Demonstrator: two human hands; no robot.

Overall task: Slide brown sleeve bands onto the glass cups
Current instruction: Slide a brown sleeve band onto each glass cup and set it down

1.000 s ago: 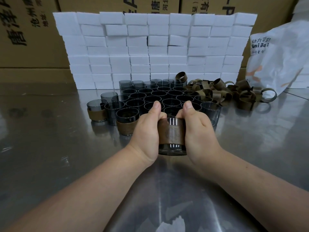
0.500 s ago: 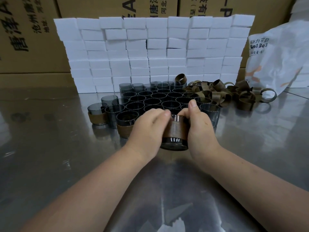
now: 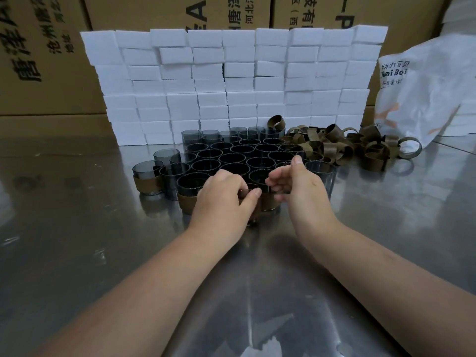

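- Banded glass cup (image 3: 269,204): a second ago it was held up close to the person between both hands. It now stands on the surface (image 3: 77,228), at the front edge of the cup cluster, with its brown band seated around the wall.
- Left hand (image 3: 221,202): it remains closed around the cup from the left, thumb on the near rim. It hides most of the glass.
- Right hand (image 3: 301,191): it has come off the cup. The fingers are loosely curled and hold nothing, just beside the cup's right rim.
- Meaning for the task: this unit appears complete and is being parked. The next cycle likely calls for one bare cup and one loose band.
- Finished cups (image 3: 186,202): two other banded units stand at the front left. One is just beside the left hand and the other is further left.
- Bare glass cups (image 3: 231,158): these are packed rim to rim directly behind the hands. Many remain unbanded.
- Loose brown sleeve bands (image 3: 334,145): these lie in a tangled pile to the right rear, and one ring sits on top of the back row of cups.
- Obstructions: the dense packing leaves little finger room between bare cups, so an outer cup is the easier pick. Tangled bands may lift in pairs.
- Surroundings: a wall of white foam blocks (image 3: 231,81) stands behind the cups, with cardboard cartons (image 3: 46,60) beyond it and a white bag (image 3: 425,99) at the right.
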